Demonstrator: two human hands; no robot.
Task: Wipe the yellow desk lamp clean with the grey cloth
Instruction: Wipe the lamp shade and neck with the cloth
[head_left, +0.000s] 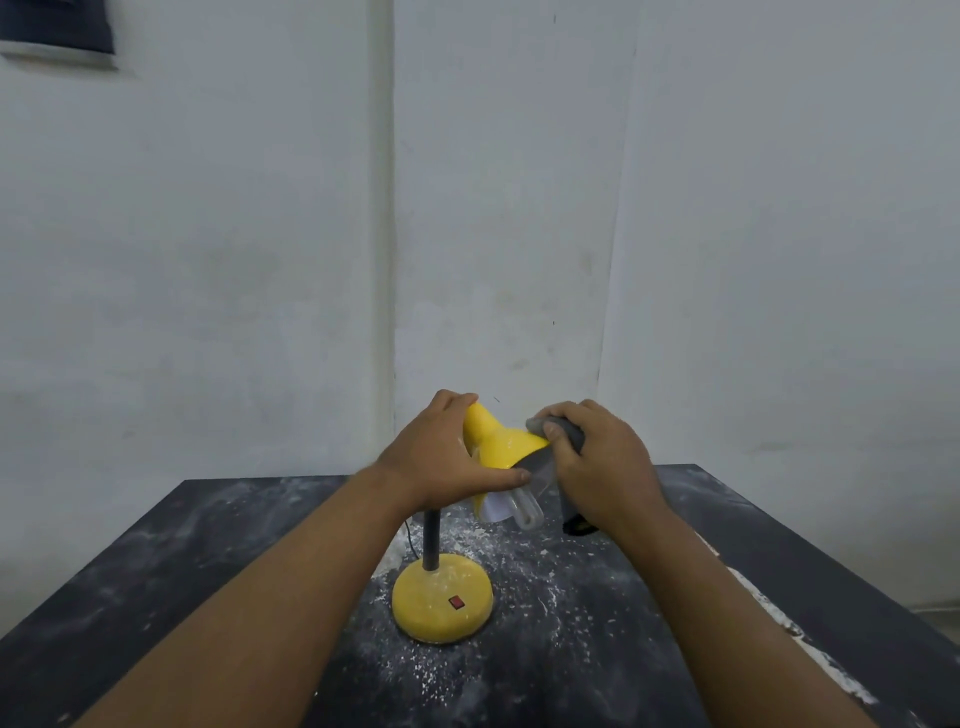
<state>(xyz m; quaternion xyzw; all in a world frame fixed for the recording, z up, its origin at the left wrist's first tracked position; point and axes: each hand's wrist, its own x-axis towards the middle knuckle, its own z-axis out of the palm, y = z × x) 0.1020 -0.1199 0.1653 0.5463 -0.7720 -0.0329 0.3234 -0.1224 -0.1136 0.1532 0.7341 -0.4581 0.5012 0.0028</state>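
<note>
The yellow desk lamp (496, 439) stands mid-table, its round base (441, 603) with a red switch dusted in white powder. A dark stem rises to the yellow shade, which tilts to the right with a white bulb (527, 512) showing under it. My left hand (444, 452) grips the shade from the left, thumb along its lower rim. My right hand (597, 462) holds the grey cloth (566, 431) bunched against the shade's right rim. Part of the cloth hangs down under that hand.
The dark table (208, 545) is strewn with white powder around the lamp base and along its right edge. A thin black cord (409, 540) runs behind the stem. White walls stand close behind the table's far edge.
</note>
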